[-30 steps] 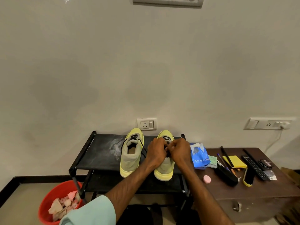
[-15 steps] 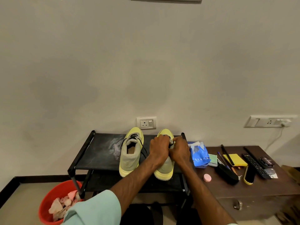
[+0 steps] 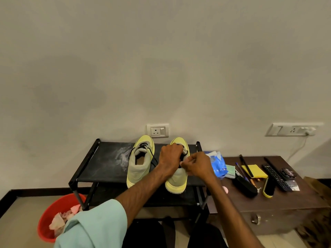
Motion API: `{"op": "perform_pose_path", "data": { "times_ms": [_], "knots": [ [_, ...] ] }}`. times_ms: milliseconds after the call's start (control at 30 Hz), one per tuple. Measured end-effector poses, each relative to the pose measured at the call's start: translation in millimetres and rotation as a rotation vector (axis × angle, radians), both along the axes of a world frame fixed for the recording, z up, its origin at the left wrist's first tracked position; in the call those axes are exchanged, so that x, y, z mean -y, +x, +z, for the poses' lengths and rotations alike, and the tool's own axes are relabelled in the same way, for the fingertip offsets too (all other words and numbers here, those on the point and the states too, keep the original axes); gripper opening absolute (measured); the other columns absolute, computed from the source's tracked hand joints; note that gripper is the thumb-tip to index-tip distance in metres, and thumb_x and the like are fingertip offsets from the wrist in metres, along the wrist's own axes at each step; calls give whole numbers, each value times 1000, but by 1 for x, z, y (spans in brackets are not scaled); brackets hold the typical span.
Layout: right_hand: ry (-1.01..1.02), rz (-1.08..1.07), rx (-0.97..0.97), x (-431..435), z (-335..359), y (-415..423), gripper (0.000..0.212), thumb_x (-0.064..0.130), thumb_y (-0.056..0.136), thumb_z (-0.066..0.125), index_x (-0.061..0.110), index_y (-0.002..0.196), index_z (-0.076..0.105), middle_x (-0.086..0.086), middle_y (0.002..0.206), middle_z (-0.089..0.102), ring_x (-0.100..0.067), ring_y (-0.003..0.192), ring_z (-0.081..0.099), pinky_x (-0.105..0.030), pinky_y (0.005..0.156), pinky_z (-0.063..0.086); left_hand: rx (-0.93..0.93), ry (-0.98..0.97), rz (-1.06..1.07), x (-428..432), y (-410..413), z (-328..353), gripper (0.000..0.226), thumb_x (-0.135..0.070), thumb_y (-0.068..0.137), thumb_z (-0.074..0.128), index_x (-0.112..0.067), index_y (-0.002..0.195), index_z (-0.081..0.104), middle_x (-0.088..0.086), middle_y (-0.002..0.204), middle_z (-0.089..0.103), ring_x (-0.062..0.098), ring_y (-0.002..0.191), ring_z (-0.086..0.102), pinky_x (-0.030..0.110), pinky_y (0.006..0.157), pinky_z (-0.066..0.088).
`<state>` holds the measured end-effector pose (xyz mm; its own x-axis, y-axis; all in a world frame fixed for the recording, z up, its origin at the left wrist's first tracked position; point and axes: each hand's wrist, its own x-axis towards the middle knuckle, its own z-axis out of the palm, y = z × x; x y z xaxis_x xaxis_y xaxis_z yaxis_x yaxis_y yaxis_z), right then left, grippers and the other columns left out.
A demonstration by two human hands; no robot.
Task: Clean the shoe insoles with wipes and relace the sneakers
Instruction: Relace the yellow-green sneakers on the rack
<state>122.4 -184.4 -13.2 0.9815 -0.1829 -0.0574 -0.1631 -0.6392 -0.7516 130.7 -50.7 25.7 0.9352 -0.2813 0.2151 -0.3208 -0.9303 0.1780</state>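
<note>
Relacing is judged to be in hand: on the black rack at lower centre, the yellow sneaker is gripped at its tongue by the left hand, its black lace pinched by the right hand close beside, so threading the next eyelet is called for.

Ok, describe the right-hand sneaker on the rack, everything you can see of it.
The sneaker is pale yellow-green with a thick yellow sole, a greyish heel that looks like suede, and a black lace. It stands upright on the top shelf of the black rack, toe to the wall, heel toward the person, right of the other sneaker. The left hand grips its top over the tongue; the right hand pinches the lace. Its opening is hidden.
</note>
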Motion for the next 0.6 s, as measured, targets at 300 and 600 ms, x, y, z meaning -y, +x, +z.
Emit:
{"op": "perform_pose_path", "data": {
  "times_ms": [300,600],
  "knots": [
    [-333,4,20,-22,17,10,11,14,90,71,4,87,73,-9,79,65,-23,73,64,-30,66,50,-76,59,-75,-11,-1,4,22,-26,89,71,-17,109,68,10,113,68,32,104,63,41,82,47],
    [-350,-69,230,-33,6,14,22,23,94,68,9,107,57,-10,104,69,-29,94,66,-35,73,48,125,-92,-27,-17,7,-2,17,-29,86,69,-16,96,64,6,96,69,27,98,62,37,73,50]
  ]
}}
